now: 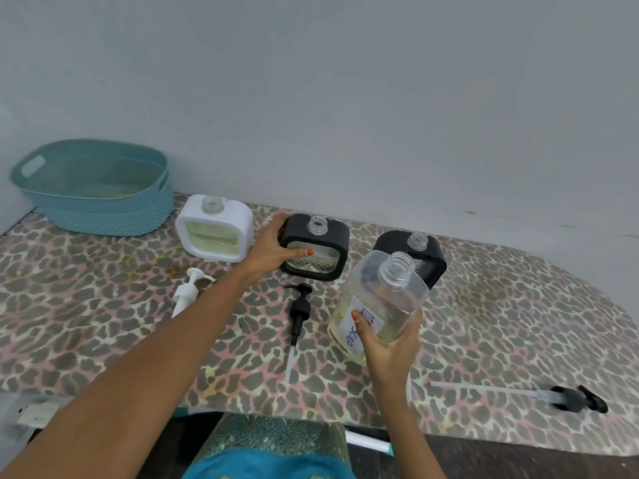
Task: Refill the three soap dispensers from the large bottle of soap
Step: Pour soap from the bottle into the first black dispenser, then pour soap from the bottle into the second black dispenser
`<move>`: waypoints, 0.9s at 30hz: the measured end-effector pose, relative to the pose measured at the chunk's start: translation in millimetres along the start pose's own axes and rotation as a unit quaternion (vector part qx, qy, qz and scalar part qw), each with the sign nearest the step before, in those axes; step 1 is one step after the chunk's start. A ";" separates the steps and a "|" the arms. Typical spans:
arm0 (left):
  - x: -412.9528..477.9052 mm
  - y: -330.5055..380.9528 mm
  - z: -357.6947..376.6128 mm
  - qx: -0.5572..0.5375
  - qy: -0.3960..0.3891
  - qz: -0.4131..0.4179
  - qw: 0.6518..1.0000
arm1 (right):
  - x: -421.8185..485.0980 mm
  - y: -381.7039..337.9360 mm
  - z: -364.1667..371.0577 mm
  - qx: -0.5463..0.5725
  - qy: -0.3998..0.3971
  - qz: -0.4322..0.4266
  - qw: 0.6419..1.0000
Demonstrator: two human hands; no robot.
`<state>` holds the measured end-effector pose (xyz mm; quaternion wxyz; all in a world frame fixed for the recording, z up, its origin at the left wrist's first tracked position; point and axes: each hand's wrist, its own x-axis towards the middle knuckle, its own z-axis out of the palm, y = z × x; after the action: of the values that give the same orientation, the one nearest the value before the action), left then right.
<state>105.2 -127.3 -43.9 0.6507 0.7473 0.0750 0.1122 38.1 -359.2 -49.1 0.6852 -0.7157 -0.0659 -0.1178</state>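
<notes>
Three uncapped square dispensers stand in a row near the wall: a white dispenser (pixel 214 229) holding yellowish soap, a middle black dispenser (pixel 320 252) and a right black dispenser (pixel 420 250), partly hidden behind the bottle. My left hand (pixel 273 248) grips the left side of the middle black dispenser. My right hand (pixel 389 344) holds the large clear soap bottle (pixel 378 302) above the table, uncapped, its open neck tilted up toward the right dispenser. A labelled side faces me and yellowish soap lies low inside.
Three removed pumps lie on the leopard-print table (pixel 103 323): a white pump (pixel 188 290), a black pump (pixel 299 312) and another black pump (pixel 567 397) at the right. A teal basket (pixel 96 188) stands at the back left against the wall.
</notes>
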 end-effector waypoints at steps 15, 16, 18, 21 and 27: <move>-3.5 -0.9 2.3 0.025 -0.004 0.002 1.000 | -2.8 -8.0 -0.6 -0.002 -0.006 0.007 1.000; -4.3 0.8 2.0 0.034 -0.009 -0.001 0.999 | -2.8 -8.2 -0.9 -0.004 -0.006 0.006 1.000; -8.2 5.0 0.6 0.044 -0.003 0.000 0.999 | -2.5 -7.2 -1.7 -0.008 -0.006 0.002 1.000; -17.3 20.3 -1.6 0.034 0.043 0.062 0.997 | -2.2 -5.5 -1.8 -0.011 -0.006 0.004 1.000; -20.8 72.9 16.4 -0.004 0.043 0.171 0.984 | -5.1 -11.6 -0.9 -0.019 0.000 0.012 1.000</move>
<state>87.0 -158.7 24.7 0.6213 0.7409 -0.0264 0.2537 30.2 -359.1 -39.1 0.6729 -0.7293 -0.0549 -0.1108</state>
